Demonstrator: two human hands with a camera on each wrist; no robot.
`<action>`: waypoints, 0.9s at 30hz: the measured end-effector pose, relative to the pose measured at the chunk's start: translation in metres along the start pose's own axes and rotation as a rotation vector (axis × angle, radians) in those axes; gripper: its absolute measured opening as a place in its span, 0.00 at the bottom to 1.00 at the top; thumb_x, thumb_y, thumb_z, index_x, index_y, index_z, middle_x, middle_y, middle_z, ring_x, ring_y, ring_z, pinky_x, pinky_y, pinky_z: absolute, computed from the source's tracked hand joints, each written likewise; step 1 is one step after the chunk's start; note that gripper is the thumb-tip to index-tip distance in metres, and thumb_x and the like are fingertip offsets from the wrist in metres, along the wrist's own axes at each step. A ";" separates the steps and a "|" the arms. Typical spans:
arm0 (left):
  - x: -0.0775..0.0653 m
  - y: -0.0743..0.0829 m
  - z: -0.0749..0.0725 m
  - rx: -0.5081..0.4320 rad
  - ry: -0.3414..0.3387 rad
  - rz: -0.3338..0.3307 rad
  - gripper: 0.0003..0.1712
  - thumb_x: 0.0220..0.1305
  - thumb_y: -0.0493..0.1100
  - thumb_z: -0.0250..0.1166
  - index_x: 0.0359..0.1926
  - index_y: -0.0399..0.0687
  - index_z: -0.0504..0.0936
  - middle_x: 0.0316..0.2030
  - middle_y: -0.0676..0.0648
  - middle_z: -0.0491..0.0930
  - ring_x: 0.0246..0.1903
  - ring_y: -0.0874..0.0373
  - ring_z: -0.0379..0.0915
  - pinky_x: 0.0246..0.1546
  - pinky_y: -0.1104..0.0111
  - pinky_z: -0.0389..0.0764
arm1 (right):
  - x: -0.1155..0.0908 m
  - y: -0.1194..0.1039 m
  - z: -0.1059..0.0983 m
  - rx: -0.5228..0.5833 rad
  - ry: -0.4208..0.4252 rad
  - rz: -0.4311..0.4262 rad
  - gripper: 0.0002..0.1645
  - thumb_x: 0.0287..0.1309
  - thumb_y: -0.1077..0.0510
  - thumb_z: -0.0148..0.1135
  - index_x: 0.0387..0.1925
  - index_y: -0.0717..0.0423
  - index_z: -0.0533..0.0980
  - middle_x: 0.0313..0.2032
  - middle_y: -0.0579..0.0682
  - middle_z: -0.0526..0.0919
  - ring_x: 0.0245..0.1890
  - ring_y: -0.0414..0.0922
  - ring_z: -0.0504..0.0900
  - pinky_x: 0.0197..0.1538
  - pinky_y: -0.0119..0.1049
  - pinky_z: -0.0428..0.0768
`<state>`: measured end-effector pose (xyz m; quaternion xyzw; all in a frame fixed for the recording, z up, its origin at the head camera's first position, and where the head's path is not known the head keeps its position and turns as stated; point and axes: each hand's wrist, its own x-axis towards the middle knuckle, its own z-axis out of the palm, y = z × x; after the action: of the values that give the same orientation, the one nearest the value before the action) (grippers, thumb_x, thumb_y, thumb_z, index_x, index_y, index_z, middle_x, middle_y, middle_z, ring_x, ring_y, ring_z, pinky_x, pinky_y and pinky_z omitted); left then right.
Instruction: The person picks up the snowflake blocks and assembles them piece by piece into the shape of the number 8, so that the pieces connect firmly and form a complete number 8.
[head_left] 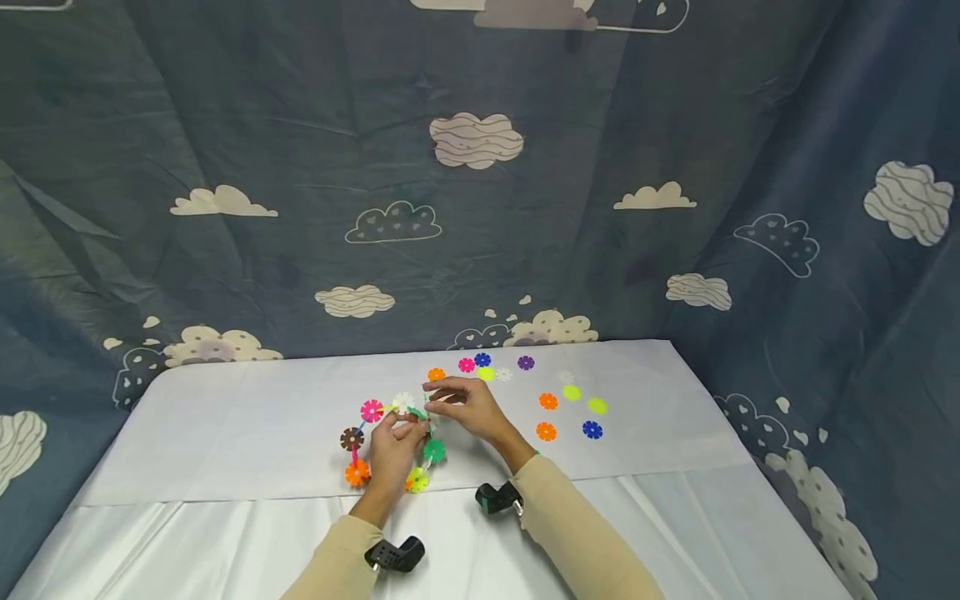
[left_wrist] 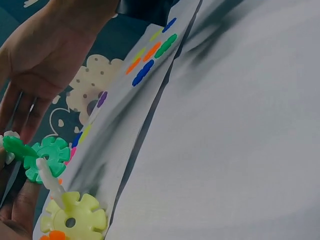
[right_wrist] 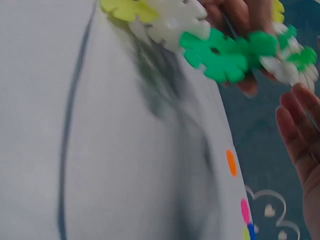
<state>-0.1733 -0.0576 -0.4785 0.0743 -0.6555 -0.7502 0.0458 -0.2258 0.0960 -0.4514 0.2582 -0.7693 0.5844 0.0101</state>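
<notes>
A ring-like chain of flower-shaped linking discs in several colours hangs about my left hand (head_left: 397, 450). My left thumb and fingers grip it near its green and white pieces. In the chain are a pink disc (head_left: 371, 411), a brown disc (head_left: 352, 439), an orange disc (head_left: 357, 473) and a green disc (head_left: 433, 451). My right hand (head_left: 474, 410) is at the chain's upper right, its thumb and fingertips pinching a white disc (right_wrist: 301, 75) beside green ones. In the left wrist view, a pale yellow disc (left_wrist: 75, 217) hangs below a green disc (left_wrist: 50, 157).
Loose discs lie on the white-covered table (head_left: 247, 442) behind and right of my hands, among them a purple disc (head_left: 526, 363), a blue disc (head_left: 592, 430) and an orange disc (head_left: 546, 432). A dark cloud-patterned curtain (head_left: 300, 167) stands behind the table.
</notes>
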 end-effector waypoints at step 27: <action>0.005 0.002 0.000 -0.003 0.003 -0.007 0.09 0.61 0.30 0.64 0.40 0.30 0.74 0.36 0.34 0.84 0.33 0.62 0.82 0.38 0.71 0.83 | -0.077 0.033 -0.114 -0.551 0.040 0.513 0.12 0.49 0.66 0.72 0.34 0.57 0.75 0.27 0.50 0.74 0.28 0.44 0.72 0.33 0.34 0.74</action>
<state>-0.1780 -0.0586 -0.4764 0.0777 -0.6541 -0.7511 0.0442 -0.2054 0.2347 -0.4696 0.0333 -0.9370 0.3438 -0.0525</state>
